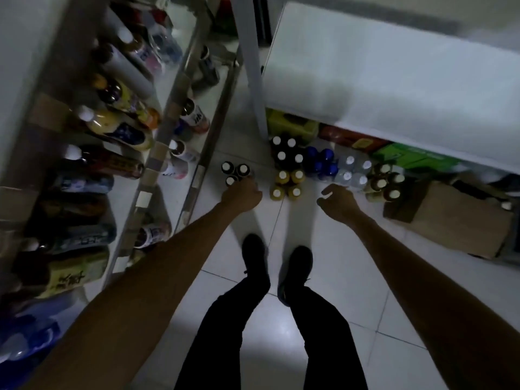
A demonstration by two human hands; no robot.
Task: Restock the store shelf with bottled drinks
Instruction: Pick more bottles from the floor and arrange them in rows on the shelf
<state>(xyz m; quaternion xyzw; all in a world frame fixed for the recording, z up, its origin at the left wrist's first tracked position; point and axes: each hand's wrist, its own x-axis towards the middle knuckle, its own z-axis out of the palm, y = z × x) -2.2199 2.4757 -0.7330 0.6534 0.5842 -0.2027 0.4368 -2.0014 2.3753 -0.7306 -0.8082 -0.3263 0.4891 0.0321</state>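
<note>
Fingers of the left hand (242, 196) curl downward just beside three dark bottles (235, 171) standing on the floor (346, 277), but the back of the hand hides them, so I cannot tell whether they grip one. The right hand (337, 202) hangs loosely spread and holds nothing, near the clear water bottles (355, 171). Between the hands stand yellow bottles (287, 184), with blue-capped bottles (320, 163) behind and brown bottles (387, 182) beside a cardboard box (455, 220). The shelf (164, 116) on the left already carries many drinks, though its lower tier looks sparse. Judging by the groups on the floor, much restocking remains.
</note>
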